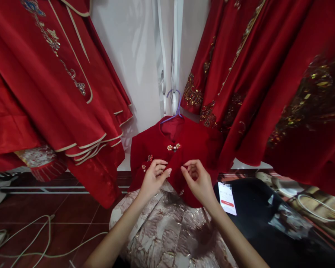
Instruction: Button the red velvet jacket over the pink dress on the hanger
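Note:
A dark red jacket [195, 137] hangs on a purple hanger [178, 111] in front of me. A jewelled clasp [174, 147] joins its front edges near the collar, and more beaded fasteners [150, 158] sit lower on its left side. My left hand [157, 175] pinches one front edge between thumb and fingers, with a small bead showing at the thumb tip. My right hand [194, 175] pinches the opposite front edge a short way off. A pale patterned skirt [167, 227] with a metallic sheen shows below the jacket.
Red garments with pale piping [80, 111] hang at left, and embroidered red garments [229, 74] at right. A lit phone [227, 199] rests on a black surface [251, 208] beside clear plastic wrapping [292, 221]. White cables [47, 238] cross the tiled floor at left.

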Motion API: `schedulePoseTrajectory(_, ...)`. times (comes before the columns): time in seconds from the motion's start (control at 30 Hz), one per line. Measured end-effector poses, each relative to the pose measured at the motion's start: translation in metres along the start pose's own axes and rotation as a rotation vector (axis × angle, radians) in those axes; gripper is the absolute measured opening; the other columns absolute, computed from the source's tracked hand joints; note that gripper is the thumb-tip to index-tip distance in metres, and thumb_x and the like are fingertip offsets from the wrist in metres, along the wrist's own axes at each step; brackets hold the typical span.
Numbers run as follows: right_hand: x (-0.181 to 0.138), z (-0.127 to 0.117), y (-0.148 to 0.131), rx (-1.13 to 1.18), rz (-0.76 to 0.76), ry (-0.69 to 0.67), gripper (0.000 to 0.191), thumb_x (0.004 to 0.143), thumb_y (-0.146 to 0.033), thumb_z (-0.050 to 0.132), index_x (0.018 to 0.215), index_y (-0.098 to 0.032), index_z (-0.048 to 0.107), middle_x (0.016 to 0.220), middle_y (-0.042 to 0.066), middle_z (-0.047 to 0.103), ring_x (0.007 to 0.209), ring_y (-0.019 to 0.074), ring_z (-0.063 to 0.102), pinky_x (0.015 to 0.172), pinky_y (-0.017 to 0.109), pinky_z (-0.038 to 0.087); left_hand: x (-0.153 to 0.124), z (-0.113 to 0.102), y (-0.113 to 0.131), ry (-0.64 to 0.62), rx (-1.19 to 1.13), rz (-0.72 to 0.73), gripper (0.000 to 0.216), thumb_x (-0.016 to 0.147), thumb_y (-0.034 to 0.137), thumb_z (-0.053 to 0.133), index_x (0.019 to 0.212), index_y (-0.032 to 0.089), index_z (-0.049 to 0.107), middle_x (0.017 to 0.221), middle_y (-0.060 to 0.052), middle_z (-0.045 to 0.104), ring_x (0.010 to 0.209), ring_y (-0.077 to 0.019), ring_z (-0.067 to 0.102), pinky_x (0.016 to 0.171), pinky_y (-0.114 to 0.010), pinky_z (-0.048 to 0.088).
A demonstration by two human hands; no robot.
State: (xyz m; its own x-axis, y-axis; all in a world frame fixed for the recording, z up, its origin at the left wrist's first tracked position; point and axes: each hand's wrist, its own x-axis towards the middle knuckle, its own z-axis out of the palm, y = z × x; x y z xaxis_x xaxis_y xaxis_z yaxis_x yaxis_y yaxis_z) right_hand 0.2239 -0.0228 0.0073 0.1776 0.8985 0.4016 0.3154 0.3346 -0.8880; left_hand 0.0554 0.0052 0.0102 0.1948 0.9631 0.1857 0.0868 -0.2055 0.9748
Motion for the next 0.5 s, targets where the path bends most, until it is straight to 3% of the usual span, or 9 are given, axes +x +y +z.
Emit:
schedulePoseTrajectory(0.13,-0.013,0.023,0.003,0.061,0.033,-0.192,0.033,0.076,-0.043,0.066,0.096,-0.023,0.050,0.083,0.002,0.058,0.068,0.0148,0.058,0.053,0.025,0.049,-0.015,-0.015,-0.001,-0.114,-0.122,-0.105,0.037,0.082,0.046,0.059,0.107,0.019,0.053,0.090,-0.004,0.066,0.080,-0.0157,0.066,0.074,-0.030,0.056)
schedulePoseTrajectory(0.23,-0.017,0.031,0.007,0.090,0.036,-0.264,0.028,0.078,-0.035,0.064,0.097,-0.023,0.047,0.084,0.002,0.060,0.069,0.0144,0.060,0.057,0.026,0.052,-0.024,-0.020,-0.003,-0.188,-0.090,-0.133,0.034,0.083,0.041,0.060,0.108,0.019,0.056,0.090,-0.005,0.069,0.081,-0.0176,0.068,0.078,-0.033,0.056)
schedulePoseTrajectory(0.37,-0.015,0.025,0.009,0.089,0.028,-0.238,0.021,0.080,-0.026,0.060,0.097,-0.023,0.049,0.086,0.002,0.062,0.073,0.0144,0.062,0.065,0.027,0.054,-0.015,-0.030,-0.004,-0.055,0.170,0.034,0.023,0.084,0.037,0.059,0.096,0.018,0.063,0.091,-0.006,0.070,0.084,-0.0175,0.067,0.080,-0.032,0.054)
schedulePoseTrajectory(0.5,-0.008,0.012,0.005,0.104,-0.013,-0.202,0.037,0.079,-0.024,0.061,0.114,-0.025,0.046,0.086,0.001,0.057,0.072,0.0140,0.061,0.062,0.026,0.054,0.016,-0.056,-0.021,0.148,0.378,0.233,0.020,0.085,0.032,0.055,0.098,0.019,0.061,0.104,-0.007,0.066,0.097,-0.0170,0.063,0.093,-0.035,0.049)
